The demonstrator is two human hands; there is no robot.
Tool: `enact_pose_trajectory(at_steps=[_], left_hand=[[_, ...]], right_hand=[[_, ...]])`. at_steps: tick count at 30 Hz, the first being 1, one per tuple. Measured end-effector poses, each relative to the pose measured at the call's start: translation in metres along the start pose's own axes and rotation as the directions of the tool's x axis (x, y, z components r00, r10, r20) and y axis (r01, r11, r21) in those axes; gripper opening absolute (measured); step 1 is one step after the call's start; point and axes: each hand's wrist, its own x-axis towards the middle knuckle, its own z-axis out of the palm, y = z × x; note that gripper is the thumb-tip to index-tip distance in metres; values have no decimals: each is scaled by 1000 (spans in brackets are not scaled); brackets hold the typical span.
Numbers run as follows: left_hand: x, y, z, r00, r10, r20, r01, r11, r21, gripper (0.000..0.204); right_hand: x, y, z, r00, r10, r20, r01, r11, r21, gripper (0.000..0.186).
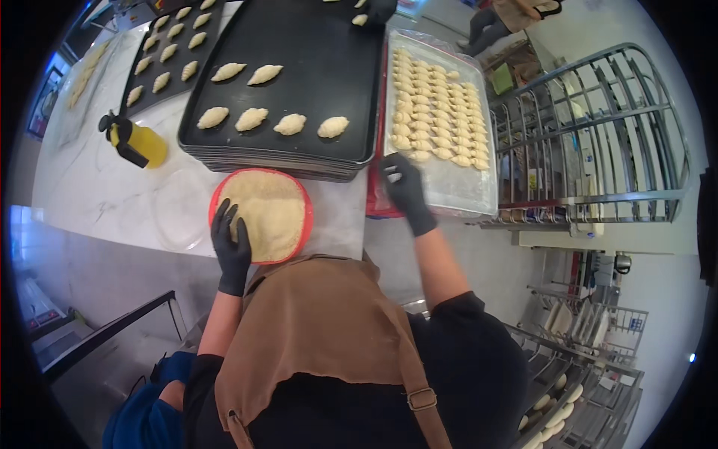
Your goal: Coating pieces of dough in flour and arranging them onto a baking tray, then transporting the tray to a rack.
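My left hand [230, 245], in a black glove, rests at the left side of a round red bowl [308, 217] of pale crumbs [265, 217]. Its fingers are stretched over the rim onto the crumbs, with the thumb apart. My right hand [404, 187], also black-gloved, is at the lower left edge of a metal tray [464, 191] with rows of small shaped dough pieces [441, 112]. Its fingers are curled; a small pale patch shows at them, but I cannot make out what it is. Several dough pieces [290, 124] lie on a black baking tray [314, 67] beyond the bowl.
The black tray tops a stack. Left of it stand a yellow spray bottle [142, 142] and another dark tray [168, 60] of dough pieces. Another black-gloved hand [378, 10] is at the far tray edge. Metal racks [598, 142] stand right; someone in blue [149, 411] is at lower left.
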Motion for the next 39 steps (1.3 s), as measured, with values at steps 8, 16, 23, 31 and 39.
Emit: enact_pose_trajectory(at_steps=[8, 16, 23, 31, 39], left_hand=[[1, 10, 1, 1000, 25, 5, -25, 999, 20, 33], [-3, 1, 4, 997, 60, -44, -59, 997, 40, 36], [-3, 7, 3, 998, 52, -47, -50, 998, 42, 35], [-5, 0, -2, 998, 54, -34, -53, 998, 38, 32], [2, 3, 4, 996, 89, 9, -89, 996, 23, 30]], right_hand=[[35, 109, -78, 945, -195, 263, 324, 436, -840, 50], [67, 94, -73, 889, -156, 431, 458, 353, -816, 22], [62, 113, -78, 874, -215, 436, 485, 335, -808, 20], [57, 125, -86, 881, -280, 380, 472, 540, -697, 26], [29, 140, -114, 926, -290, 242, 371, 575, -729, 33]])
